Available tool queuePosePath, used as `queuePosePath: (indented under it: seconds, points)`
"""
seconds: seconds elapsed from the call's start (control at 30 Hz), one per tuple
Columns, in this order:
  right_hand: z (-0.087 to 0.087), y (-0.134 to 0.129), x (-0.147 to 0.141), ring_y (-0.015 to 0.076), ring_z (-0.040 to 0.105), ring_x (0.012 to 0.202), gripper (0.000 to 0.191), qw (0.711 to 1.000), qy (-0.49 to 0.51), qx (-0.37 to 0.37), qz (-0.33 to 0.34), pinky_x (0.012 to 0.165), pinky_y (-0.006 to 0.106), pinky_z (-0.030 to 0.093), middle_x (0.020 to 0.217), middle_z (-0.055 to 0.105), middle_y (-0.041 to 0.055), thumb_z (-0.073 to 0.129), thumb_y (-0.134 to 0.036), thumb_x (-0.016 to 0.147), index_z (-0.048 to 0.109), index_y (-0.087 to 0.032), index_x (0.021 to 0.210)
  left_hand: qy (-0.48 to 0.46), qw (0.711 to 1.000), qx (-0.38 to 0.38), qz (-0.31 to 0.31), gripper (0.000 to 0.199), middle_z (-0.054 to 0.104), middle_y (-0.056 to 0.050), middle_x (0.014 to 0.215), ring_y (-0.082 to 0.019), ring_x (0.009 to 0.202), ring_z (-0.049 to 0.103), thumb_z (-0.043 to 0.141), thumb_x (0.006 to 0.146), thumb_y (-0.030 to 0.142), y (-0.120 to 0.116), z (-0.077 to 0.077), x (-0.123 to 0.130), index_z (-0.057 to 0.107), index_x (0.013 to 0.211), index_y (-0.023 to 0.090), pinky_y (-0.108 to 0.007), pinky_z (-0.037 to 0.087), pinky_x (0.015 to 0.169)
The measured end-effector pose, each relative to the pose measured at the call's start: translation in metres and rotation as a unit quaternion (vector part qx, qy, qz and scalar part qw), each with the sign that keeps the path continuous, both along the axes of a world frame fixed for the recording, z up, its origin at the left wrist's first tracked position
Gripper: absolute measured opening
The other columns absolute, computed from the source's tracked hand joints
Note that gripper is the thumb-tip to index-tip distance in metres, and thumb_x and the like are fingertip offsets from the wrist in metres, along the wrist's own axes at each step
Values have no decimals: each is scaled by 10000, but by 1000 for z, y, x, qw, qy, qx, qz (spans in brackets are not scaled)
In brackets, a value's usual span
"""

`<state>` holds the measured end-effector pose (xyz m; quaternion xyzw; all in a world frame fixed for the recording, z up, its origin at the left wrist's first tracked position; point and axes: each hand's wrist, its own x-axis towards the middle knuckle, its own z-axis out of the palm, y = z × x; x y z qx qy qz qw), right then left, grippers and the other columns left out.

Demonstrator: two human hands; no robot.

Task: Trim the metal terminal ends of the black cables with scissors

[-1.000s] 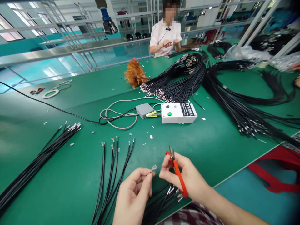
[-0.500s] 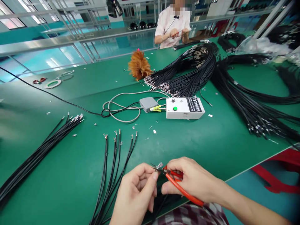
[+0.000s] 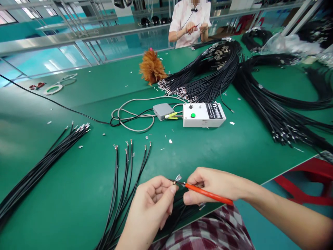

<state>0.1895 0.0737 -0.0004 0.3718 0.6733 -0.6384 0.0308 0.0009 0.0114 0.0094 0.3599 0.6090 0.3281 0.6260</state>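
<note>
Between thumb and fingers, my left hand [image 3: 153, 205] pinches the end of a black cable, whose tip [image 3: 174, 183] barely shows. My right hand [image 3: 208, 185] is closed around red-handled cutters [image 3: 208, 193]; their jaws are at the cable tip, by my left fingertips. A scrap of silvery foil [image 3: 178, 177] stands up at the jaws. Left of my left hand lie several black cables with bared, fanned wire ends [image 3: 127, 173]. More black cables [image 3: 179, 211] lie below my hands, partly hidden by them.
A bundle of black cables [image 3: 49, 163] lies at left. Ahead stand a white box with a green button [image 3: 204, 115] and a grey block [image 3: 163, 111] with looped cord. Behind are a brown feather duster [image 3: 153, 67], large cable bundles [image 3: 208, 76] and a co-worker [image 3: 191, 24] across the table.
The cutters have turned, so their handles now lie flatter and closer together. The view has shifted slightly. My left hand keeps its pinch on the cable.
</note>
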Motion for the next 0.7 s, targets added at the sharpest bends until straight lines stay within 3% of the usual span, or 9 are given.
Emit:
queuePosePath:
  seconds: [0.2,0.37,0.47,0.6,0.7]
  points:
    - [0,-4,0,95,209,511,516,997,-61,51,-21,404,227,160,565,271,-57,607,-605,736,331,-206,559,-5,1000,-12,0,295,472,77,424,-18,303,299,669,744,429,-2,0,2,573,691,154,-129,208,311]
    - [-1,-8,2,98,247,510,509,986,-99,117,-64,390,220,179,525,317,-58,629,-629,706,420,-197,534,-15,998,20,58,300,475,70,442,-15,334,291,680,754,435,-5,7,-7,604,721,147,-131,184,340]
    - [-5,-9,5,97,256,503,512,985,-98,112,-88,399,226,181,512,320,-58,650,-621,693,426,-193,523,-15,995,53,80,308,484,69,443,-10,332,298,691,753,443,-4,10,-15,611,717,147,-138,192,356]
    - [-8,-14,-8,92,327,525,378,977,59,40,-201,466,214,281,557,392,-64,689,-472,729,464,-194,607,-9,996,40,84,322,479,70,442,-15,340,294,697,741,451,-3,6,-9,590,701,150,-142,183,361]
    - [-9,-19,-30,111,491,634,280,918,231,-11,-323,596,228,410,759,592,-10,736,-340,694,499,-191,690,-10,997,38,72,333,480,65,462,-30,364,309,694,735,465,-4,-2,0,582,695,154,-150,198,363]
